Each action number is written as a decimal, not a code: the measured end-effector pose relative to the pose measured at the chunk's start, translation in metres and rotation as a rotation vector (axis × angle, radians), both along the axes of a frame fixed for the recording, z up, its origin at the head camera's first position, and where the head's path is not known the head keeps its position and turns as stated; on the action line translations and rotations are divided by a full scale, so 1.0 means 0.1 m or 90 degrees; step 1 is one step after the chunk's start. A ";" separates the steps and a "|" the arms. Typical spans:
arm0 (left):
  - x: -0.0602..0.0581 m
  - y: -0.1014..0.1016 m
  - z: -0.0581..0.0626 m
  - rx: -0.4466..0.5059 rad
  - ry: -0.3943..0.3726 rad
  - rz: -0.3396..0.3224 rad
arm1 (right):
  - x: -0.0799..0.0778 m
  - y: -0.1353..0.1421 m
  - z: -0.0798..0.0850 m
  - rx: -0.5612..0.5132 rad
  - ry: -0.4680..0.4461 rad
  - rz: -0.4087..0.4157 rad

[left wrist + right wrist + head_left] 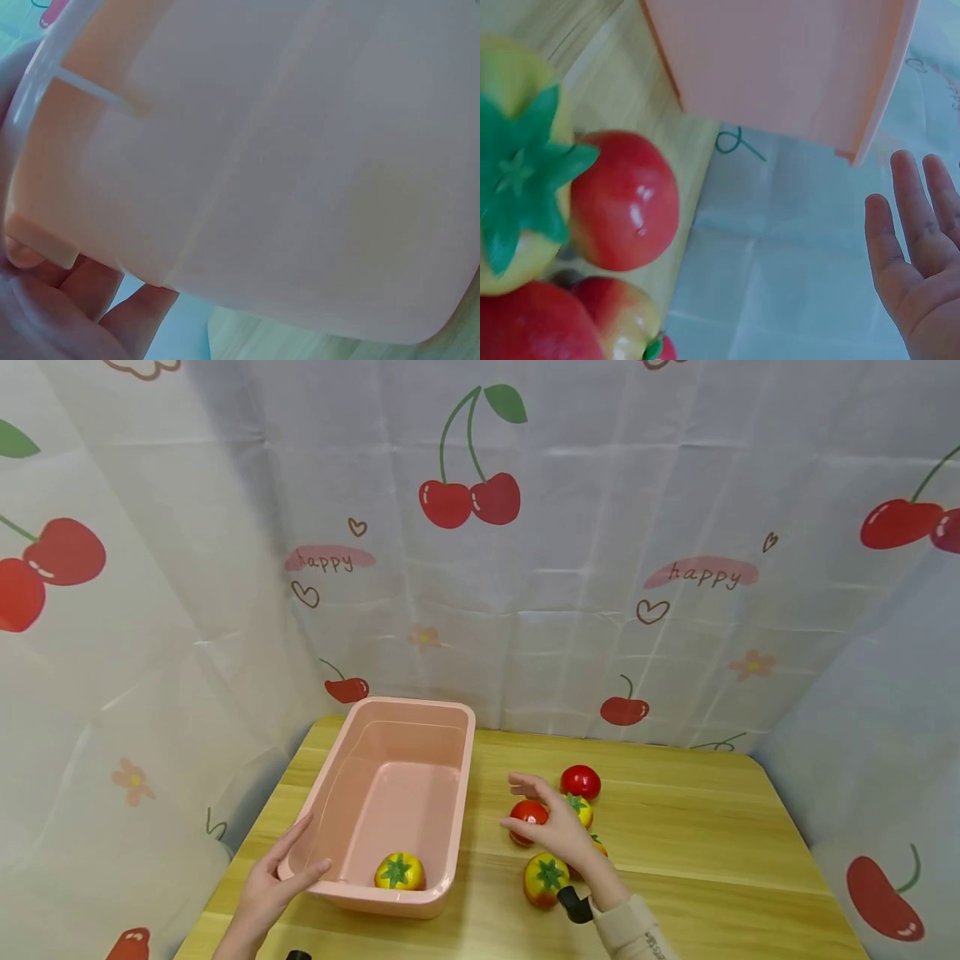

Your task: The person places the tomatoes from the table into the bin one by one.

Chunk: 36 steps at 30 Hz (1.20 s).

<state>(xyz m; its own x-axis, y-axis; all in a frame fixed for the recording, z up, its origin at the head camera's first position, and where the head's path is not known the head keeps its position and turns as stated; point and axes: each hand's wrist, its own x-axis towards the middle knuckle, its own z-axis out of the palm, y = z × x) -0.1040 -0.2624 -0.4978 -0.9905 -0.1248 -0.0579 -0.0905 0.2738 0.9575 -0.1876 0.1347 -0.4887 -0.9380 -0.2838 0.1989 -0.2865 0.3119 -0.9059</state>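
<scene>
At the near left corner of the pink plastic bin (459, 810), my left hand (262, 889) grips the rim, thumb on the inner side; in the left wrist view its fingers (139, 319) lie along the outer wall. Inside the bin, against the near wall, sits a yellow toy tomato (400, 872) with a green star-shaped top. My right hand (561, 827) hovers, fingers spread and holding nothing, over a group of toy tomatoes. Nearest it is a red tomato (527, 812). A yellow-red one (546, 878) lies closer to me; another (599, 845) is mostly hidden by the wrist.
Behind the right hand are a glossy red tomato (581, 782) and a yellow one (581, 811). The wooden table (697, 835) carries everything. A white curtain printed with cherries (570, 635) closes off the back and both sides.
</scene>
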 end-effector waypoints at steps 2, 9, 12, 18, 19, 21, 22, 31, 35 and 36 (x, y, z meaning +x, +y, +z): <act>0.01 0.00 0.00 0.002 -0.001 -0.001 | 0.00 0.06 -0.03 -0.001 0.006 -0.006; 0.01 0.01 -0.01 -0.002 0.005 0.006 | 0.02 0.26 -0.10 0.010 0.000 -0.032; 0.01 0.02 -0.01 0.004 0.008 0.008 | 0.07 0.31 -0.04 0.019 -0.003 -0.038; 0.04 0.00 -0.02 0.059 0.020 -0.003 | 0.10 0.47 -0.15 0.013 0.008 -0.060; 0.04 0.00 -0.02 0.072 0.023 -0.005 | 0.09 0.51 -0.21 0.010 0.007 -0.066; 0.05 -0.01 -0.03 0.095 0.031 -0.009 | 0.07 0.58 -0.33 0.009 -0.001 -0.082; 0.05 -0.02 -0.04 0.102 0.036 -0.011 | 0.06 0.61 -0.37 0.010 -0.002 -0.088; 0.08 -0.05 -0.06 0.123 0.039 -0.013 | 0.11 0.80 -0.57 0.048 -0.050 -0.171; 0.08 -0.06 -0.07 0.124 0.040 -0.015 | 0.13 0.86 -0.65 0.062 -0.042 -0.177; 0.08 -0.07 -0.08 0.122 0.038 -0.016 | 0.13 0.88 -0.68 0.065 -0.039 -0.178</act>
<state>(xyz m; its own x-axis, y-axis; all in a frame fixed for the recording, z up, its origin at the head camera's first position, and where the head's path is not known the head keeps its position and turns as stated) -0.0957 -0.2692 -0.5053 -0.9956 -0.0918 -0.0186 -0.0267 0.0872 0.9958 -0.1746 0.2223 -0.5568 -0.9920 -0.0291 0.1228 -0.1223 0.4614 -0.8787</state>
